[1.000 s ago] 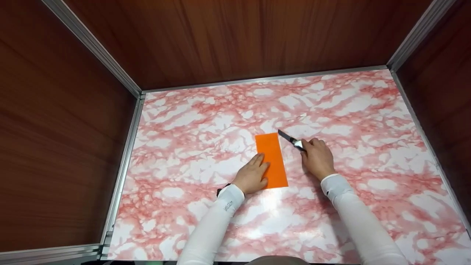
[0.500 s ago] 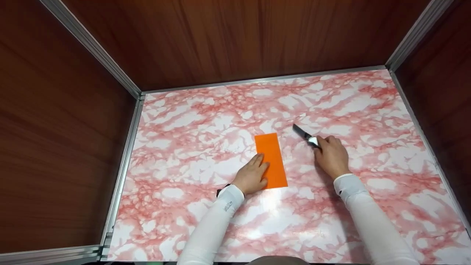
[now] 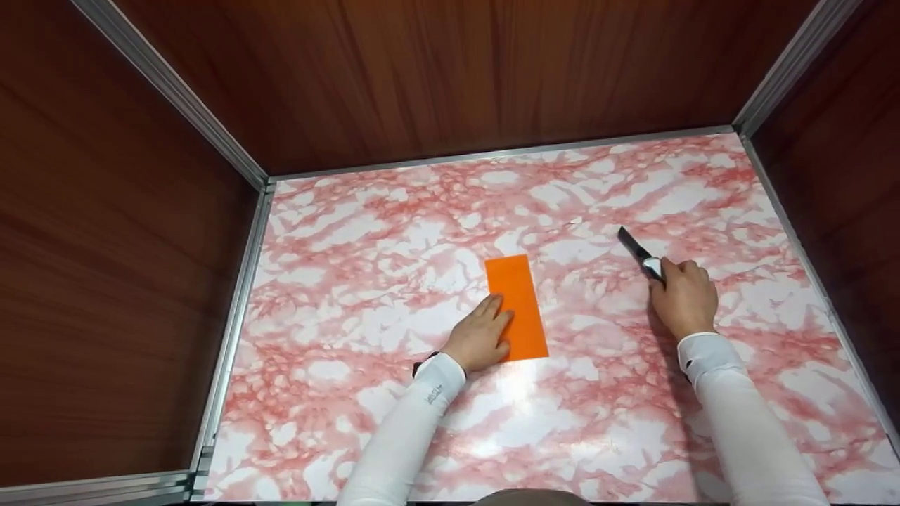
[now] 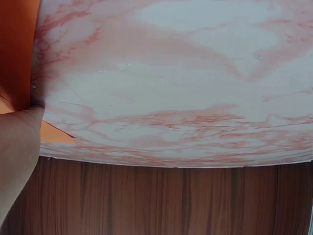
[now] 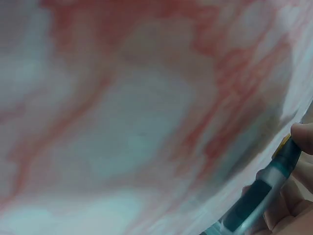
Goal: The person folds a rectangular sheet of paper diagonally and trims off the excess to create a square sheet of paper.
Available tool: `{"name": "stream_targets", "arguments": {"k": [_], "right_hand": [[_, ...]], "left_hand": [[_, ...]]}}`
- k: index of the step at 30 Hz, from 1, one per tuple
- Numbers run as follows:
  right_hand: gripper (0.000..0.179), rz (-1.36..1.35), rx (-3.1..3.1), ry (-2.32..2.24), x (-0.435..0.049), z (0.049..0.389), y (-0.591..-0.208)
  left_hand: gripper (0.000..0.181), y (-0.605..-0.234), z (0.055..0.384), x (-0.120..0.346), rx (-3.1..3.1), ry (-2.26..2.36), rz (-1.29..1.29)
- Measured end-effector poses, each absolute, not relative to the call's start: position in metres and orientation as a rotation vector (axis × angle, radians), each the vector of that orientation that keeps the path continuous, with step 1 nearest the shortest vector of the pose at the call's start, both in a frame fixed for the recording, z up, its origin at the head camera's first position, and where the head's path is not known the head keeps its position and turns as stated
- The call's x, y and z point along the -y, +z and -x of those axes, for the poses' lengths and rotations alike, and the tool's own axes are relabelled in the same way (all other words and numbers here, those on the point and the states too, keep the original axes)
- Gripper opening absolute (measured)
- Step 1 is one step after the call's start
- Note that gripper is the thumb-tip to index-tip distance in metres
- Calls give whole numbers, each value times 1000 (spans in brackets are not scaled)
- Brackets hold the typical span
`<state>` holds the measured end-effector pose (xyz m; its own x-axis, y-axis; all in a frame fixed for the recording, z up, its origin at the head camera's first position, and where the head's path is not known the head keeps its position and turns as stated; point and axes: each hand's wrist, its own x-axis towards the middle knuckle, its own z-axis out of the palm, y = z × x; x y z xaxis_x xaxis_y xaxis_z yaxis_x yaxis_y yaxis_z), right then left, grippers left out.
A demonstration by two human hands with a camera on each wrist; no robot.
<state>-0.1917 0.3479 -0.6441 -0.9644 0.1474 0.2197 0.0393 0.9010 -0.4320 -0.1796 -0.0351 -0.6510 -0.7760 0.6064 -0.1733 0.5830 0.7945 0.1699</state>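
Observation:
In the head view, an orange paper rectangle (image 3: 522, 309) lies on the tabletop at the middle. My left hand (image 3: 479, 337) rests on its left part, fingers extended and pressing it flat. The left wrist view shows part of that hand (image 4: 19, 142) at the left edge, with the orange paper (image 4: 17, 44) beside it. Well to the right of the paper, my right hand (image 3: 685, 299) grips a utility knife (image 3: 636, 246), its dark blade pointing up and left. The knife's handle (image 5: 254, 200) shows within curled fingers in the right wrist view.
The tabletop (image 3: 351, 281) has a red-and-white marbled pattern. Dark wood panels (image 3: 436, 77) with metal framing (image 3: 246, 309) enclose its back and both sides.
My right hand has moved to the right with the utility knife, away from the paper's top right corner. The left hand and the orange paper have stayed in place.

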Motion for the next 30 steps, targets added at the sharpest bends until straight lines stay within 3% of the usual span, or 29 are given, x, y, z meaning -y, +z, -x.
{"name": "stream_targets", "arguments": {"k": [22,25,30], "right_hand": [[55,176,2740,696,-344,184,-653],[52,14,2657,695,-323,184,-653],[57,-491,2712,499,-266,177,-660]], "left_hand": [[59,-652,181,35,-2759,150,-952],[60,-652,180,35,-2756,161,-948],[60,-651,179,36,-2768,153,-947]]}}
